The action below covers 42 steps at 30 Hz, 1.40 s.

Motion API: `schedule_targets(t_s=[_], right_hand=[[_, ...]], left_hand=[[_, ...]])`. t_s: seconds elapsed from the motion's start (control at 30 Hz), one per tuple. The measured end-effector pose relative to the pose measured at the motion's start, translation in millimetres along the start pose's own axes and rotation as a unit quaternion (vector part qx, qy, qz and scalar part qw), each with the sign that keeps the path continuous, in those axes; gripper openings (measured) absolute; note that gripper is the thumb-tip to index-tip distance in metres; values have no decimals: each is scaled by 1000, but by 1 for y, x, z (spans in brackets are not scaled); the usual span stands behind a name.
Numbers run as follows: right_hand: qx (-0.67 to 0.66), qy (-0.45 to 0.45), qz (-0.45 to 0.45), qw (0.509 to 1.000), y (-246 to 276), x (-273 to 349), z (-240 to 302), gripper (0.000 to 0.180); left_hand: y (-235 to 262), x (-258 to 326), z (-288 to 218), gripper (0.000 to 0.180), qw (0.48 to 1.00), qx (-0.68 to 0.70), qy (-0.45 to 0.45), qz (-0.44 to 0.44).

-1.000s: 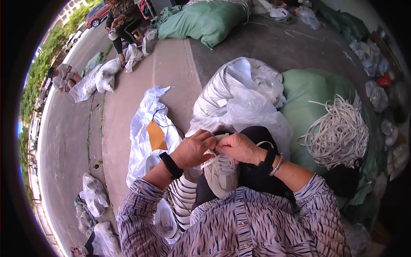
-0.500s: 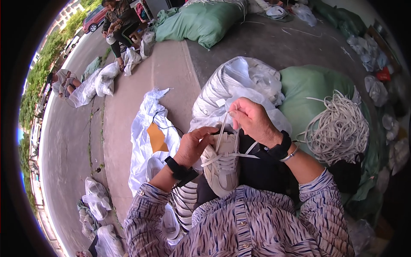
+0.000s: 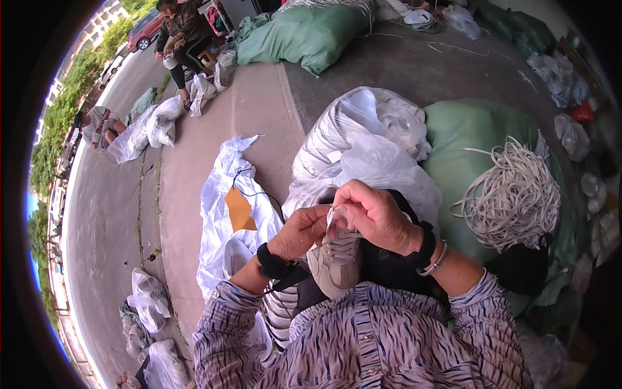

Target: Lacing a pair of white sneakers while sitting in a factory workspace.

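Observation:
A beige and white sneaker rests on my lap, toe toward me, its upper end hidden behind my hands. A pale shoelace is pinched between the fingertips of my left hand and my right hand, which meet just above the shoe. Both hands are closed on the lace. More of the lace crosses the front of the shoe in rows. Dark bands are on both wrists.
To my right a tangled heap of pale laces lies on a green sack. Ahead is a clear plastic bag of shoes. At left, a white sack carries an orange card. Two people sit farther off.
My right hand has come down and left, and the hands now meet at the lace. The strands that were stretched upward between them are drawn together at the fingertips.

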State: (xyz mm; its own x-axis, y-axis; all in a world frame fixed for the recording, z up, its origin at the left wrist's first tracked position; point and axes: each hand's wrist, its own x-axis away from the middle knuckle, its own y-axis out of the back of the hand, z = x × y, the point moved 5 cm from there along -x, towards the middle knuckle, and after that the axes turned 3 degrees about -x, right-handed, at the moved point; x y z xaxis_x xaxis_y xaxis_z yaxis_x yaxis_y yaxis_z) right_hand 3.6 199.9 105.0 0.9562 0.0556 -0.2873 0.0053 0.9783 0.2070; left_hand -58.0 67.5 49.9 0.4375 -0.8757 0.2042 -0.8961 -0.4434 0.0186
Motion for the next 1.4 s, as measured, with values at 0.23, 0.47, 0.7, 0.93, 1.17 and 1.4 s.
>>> schedule_targets(t_s=[0.23, 0.47, 0.7, 0.93, 1.17, 1.4], right_hand=[[-352, -178, -337, 855, 121, 65, -92, 20], [-593, -143, -347, 712, 219, 149, -187, 23], [-250, -267, -130, 921, 77, 40, -82, 17], [157, -121, 56, 979, 23, 32, -69, 18], [-64, -326, -234, 914, 132, 82, -150, 22], [44, -254, -223, 940, 99, 80, -98, 22]], left_hand=[[156, 76, 55, 21, 826, 250, -21, -504], [112, 93, 34, 21, 906, 245, -31, -343], [14, 57, 16, 17, 853, -498, -86, -132], [21, 33, 35, 16, 882, -460, -29, -103], [18, 25, 59, 21, 982, -72, 3, -174], [37, 47, 81, 20, 957, -187, 107, -194]])
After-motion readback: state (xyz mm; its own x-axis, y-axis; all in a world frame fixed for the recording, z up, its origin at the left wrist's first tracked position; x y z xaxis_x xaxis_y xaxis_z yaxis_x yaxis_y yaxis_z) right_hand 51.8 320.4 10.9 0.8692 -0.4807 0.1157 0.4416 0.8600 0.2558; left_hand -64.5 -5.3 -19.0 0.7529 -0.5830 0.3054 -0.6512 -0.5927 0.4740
